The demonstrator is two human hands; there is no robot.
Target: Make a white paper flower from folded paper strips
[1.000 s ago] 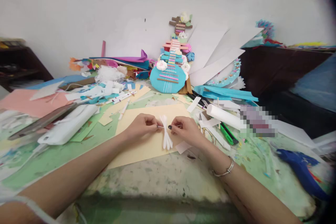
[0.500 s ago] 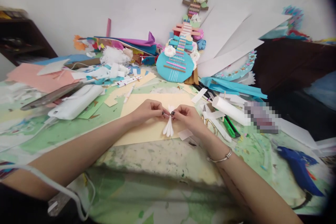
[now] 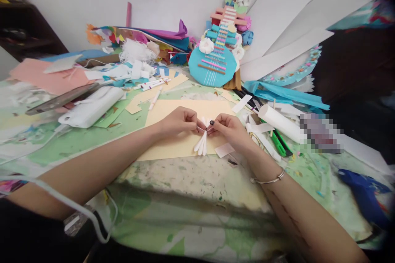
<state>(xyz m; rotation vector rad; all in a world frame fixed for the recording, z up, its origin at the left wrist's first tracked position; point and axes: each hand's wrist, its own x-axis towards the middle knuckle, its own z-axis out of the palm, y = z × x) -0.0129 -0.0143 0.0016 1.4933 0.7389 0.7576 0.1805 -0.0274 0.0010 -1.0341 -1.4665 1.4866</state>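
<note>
A small bundle of white cotton swabs (image 3: 201,148) is gathered at its middle, its padded ends fanning out below and above my fingers. From that waist a thin white thread (image 3: 201,130) runs out to both sides. My left hand (image 3: 184,123) pinches the thread just left of the bundle. On the other side my right hand (image 3: 226,128) is closed on the thread, thumb and forefinger together. The bundle hangs over a cream paper sheet (image 3: 160,146), and the fingers partly hide the binding point.
Right of my hands lie a green cutter (image 3: 281,143), a white paper roll (image 3: 279,123) and a blue glue gun (image 3: 364,193). A white power bank (image 3: 92,107) is at the left. A turquoise paper instrument (image 3: 212,65) leans on the wall behind.
My hands have drawn slightly apart, with more thread showing on each side of the bundle. The view has shifted a little, so the background sits further right and higher.
</note>
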